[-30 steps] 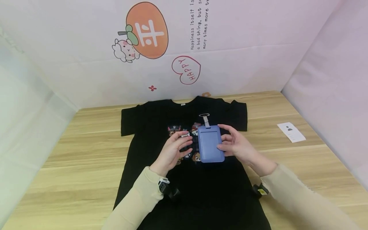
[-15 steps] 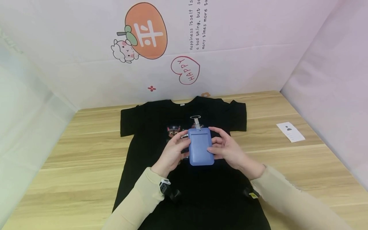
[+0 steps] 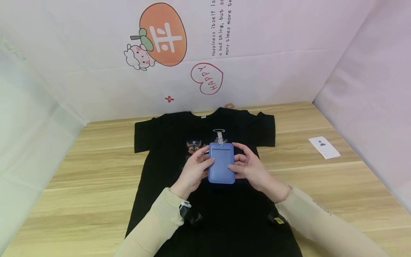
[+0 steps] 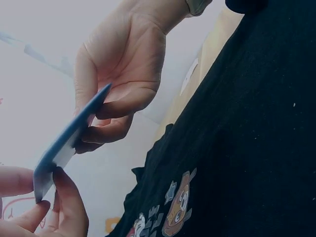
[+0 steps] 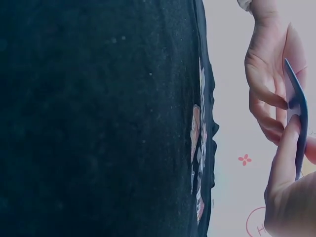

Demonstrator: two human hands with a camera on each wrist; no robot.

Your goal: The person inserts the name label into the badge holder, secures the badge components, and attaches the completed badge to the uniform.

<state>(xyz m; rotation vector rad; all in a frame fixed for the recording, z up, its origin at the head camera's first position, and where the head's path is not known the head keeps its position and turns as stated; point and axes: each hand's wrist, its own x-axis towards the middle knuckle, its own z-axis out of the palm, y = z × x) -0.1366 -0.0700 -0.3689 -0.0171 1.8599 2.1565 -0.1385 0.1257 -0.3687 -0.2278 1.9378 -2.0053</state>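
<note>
A blue badge holder [image 3: 221,166] with a metal clip [image 3: 219,137] at its top is held upright above a black T-shirt [image 3: 218,221]. My left hand [image 3: 192,173] pinches its left edge, thumb in front and fingers behind. On the opposite edge, my right hand [image 3: 252,169] grips it the same way. Seen edge-on in the left wrist view, the thin holder [image 4: 69,138] lies between the thumb and fingers of both hands. The right wrist view also shows the holder [image 5: 297,113] edge-on, pinched from both sides.
The T-shirt lies spread on a wooden table [image 3: 86,185], its cartoon print [image 3: 194,146] partly covered by the hands. A white card [image 3: 324,147] with a small figure on it lies at the right. A printed white cloth [image 3: 263,75] hangs behind.
The right hand has moved left with the badge holder, bringing it to the left hand. My left hand, earlier apart from it, now pinches its left edge.
</note>
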